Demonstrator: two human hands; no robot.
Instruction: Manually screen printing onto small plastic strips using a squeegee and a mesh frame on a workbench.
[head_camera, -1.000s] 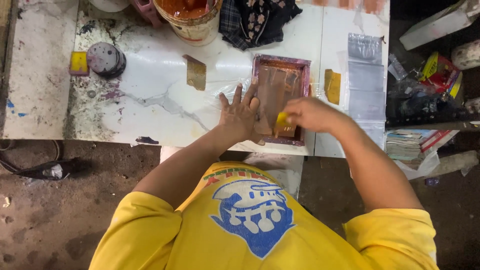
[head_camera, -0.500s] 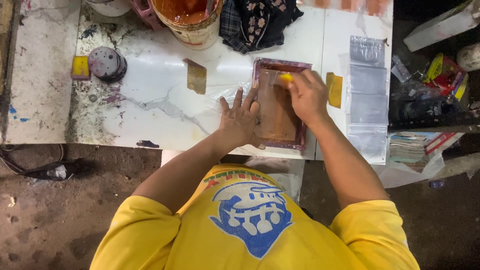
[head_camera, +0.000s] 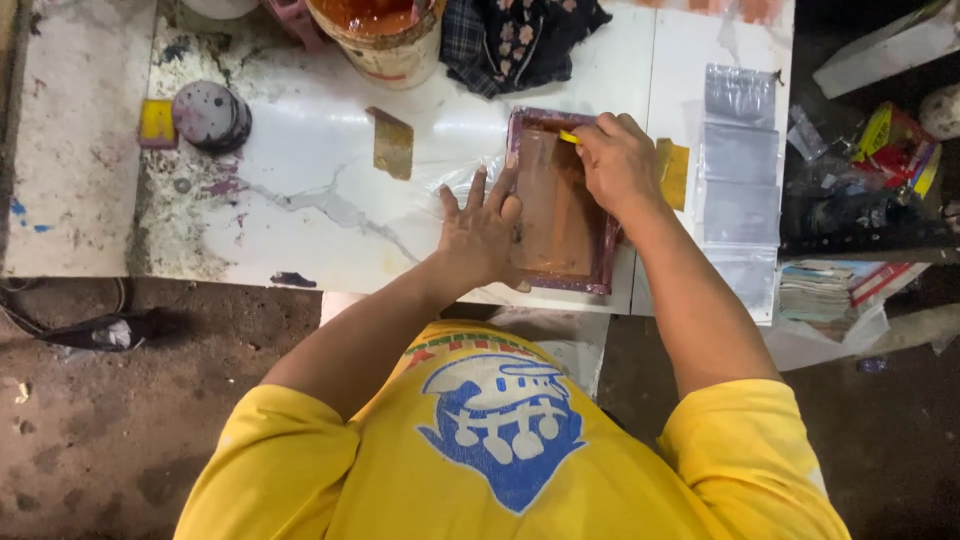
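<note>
A small purple-framed printing screen (head_camera: 556, 205) with orange-brown ink lies on the white marble table (head_camera: 320, 200). My left hand (head_camera: 482, 232) lies flat with fingers spread on the screen's left frame and the clear plastic sheet (head_camera: 455, 178) beneath it. At the far end of the screen my right hand (head_camera: 615, 160) grips a small yellow squeegee (head_camera: 569, 137), its edge down on the mesh.
A bucket of orange ink (head_camera: 378, 32), a dark patterned cloth (head_camera: 510, 38), a round stack of discs (head_camera: 210, 115), a yellow block (head_camera: 157, 122) and a brown scraper card (head_camera: 393, 143) sit on the table. Clear plastic bags (head_camera: 738, 160) lie in a row at right.
My right hand has moved the yellow squeegee from the near end of the screen up to its far end. My left hand has stayed on the frame.
</note>
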